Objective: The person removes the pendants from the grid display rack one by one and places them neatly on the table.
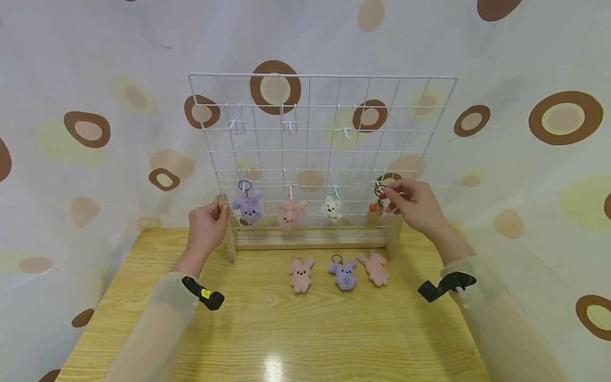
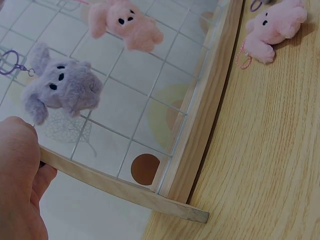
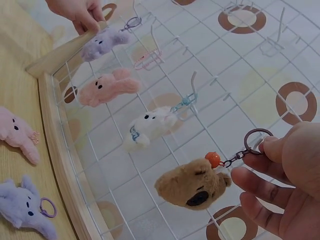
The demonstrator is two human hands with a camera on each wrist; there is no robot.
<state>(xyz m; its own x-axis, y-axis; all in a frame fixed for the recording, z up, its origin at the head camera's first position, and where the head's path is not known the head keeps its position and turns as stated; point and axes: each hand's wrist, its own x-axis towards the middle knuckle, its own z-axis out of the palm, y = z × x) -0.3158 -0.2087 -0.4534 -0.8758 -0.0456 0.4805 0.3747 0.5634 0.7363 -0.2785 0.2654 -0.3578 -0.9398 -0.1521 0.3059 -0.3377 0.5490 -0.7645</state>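
Note:
My right hand (image 1: 414, 206) pinches the dark ring of a brown plush keychain (image 3: 192, 184) between thumb and forefinger, at the lower right of a white wire grid rack (image 1: 310, 151). An orange bead (image 3: 212, 159) sits on its chain. Whether the ring is round a hook cannot be told. My left hand (image 1: 208, 225) grips the top of the rack's left wooden upright (image 2: 115, 186). Along the same row hang a purple plush (image 1: 249, 207), a pink plush (image 1: 290, 214) and a white plush (image 1: 331, 208).
On the wooden table (image 1: 305, 323) before the rack lie a pink plush (image 1: 301, 276), a purple plush (image 1: 345, 275) and another pink plush (image 1: 375, 269), face down. Higher on the grid are white hooks (image 1: 289, 126). A spotted cloth (image 1: 520, 175) hangs behind.

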